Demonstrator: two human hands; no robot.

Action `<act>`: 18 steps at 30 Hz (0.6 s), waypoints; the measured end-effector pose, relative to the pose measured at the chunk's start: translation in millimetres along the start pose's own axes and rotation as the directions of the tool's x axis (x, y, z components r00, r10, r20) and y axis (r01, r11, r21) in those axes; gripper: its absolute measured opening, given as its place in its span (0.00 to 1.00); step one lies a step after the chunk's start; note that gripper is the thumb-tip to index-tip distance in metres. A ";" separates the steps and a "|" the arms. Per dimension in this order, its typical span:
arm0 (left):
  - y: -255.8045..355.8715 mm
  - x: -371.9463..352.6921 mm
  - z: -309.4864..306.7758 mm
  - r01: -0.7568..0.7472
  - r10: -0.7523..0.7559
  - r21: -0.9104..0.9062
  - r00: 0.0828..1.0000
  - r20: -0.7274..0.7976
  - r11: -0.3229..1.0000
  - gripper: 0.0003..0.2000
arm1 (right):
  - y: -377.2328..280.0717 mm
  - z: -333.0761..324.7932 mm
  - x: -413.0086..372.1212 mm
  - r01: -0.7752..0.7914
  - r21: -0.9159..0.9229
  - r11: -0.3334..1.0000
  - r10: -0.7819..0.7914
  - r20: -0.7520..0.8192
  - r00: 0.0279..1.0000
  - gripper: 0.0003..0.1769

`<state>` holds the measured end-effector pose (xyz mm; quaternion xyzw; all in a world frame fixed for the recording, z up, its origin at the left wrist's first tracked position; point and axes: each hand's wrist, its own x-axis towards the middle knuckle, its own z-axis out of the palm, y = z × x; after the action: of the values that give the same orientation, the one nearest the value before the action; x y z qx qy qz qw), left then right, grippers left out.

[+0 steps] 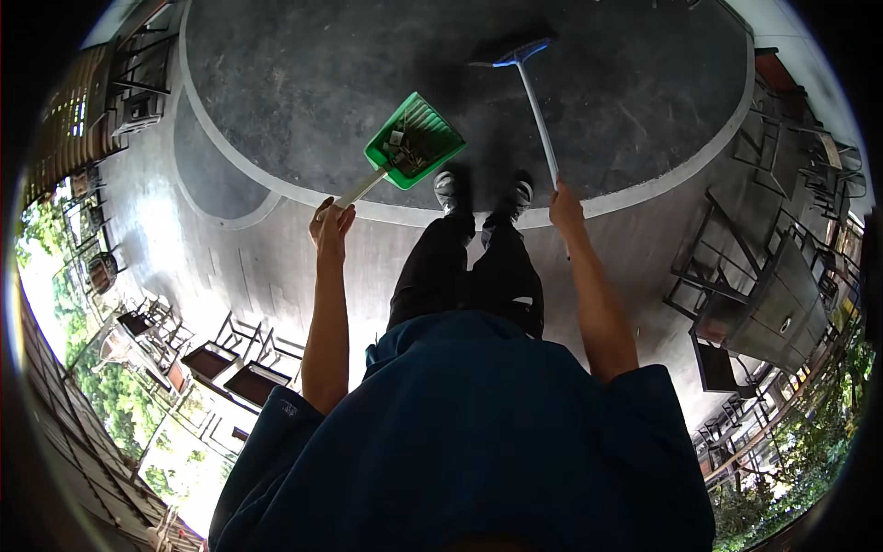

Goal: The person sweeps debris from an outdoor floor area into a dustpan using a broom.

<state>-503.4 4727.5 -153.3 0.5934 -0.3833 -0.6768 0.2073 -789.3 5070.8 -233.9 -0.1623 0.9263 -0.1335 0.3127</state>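
My left hand [332, 224] is closed around the pale handle of a green dustpan [425, 122]. Bits of litter and some small white scraps lie inside the pan, which is in front of my feet and a little left of them. A broom [537, 112] with a long grey handle and a blue head is in my right hand [567, 208], whose fingers wrap the upper part of the handle. The broom's blue head [521, 52] is farther out, over the dark floor, with its bristles pointing away from me.
I stand at the pale curved border [635, 194] of a dark floor area [303, 83]. Wooden chairs [241, 365] are behind me on the left. A dark table [782, 308] with chairs around it stands at the right. More furniture lines both far sides.
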 end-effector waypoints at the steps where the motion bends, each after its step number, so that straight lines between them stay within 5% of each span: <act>1: -2.7 -6.0 0.2 -0.005 0.005 -0.005 1.000 -0.012 1.000 0.24 | 12.4 2.6 -19.0 0.010 0.002 1.000 -0.010 0.018 1.000 0.27; 5: -14.5 -28.6 0.7 -0.037 0.035 -0.069 0.999 -0.030 0.997 0.21 | 49.5 11.3 -92.1 0.039 -0.037 0.999 -0.038 0.004 0.999 0.27; 8: -24.4 -40.4 2.6 -0.056 0.050 -0.111 0.997 -0.054 0.992 0.21 | 60.0 -5.4 -129.5 -0.073 0.102 0.992 0.060 0.129 0.990 0.25; 15: -33.2 -66.1 9.9 -0.101 0.094 -0.127 0.994 -0.061 0.987 0.20 | 94.9 -21.8 -140.8 0.101 0.319 0.942 -0.088 -0.054 0.995 0.24; 18: -36.5 -67.3 8.3 -0.120 0.116 -0.098 0.992 -0.046 0.988 0.20 | 91.7 -37.8 -137.2 0.049 0.398 0.916 -0.041 -0.027 0.999 0.24</act>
<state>-490.9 4802.0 -137.9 0.5719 -0.3791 -0.6698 0.2841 -729.7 5212.5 -163.3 -0.1154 0.8786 -0.3276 0.3277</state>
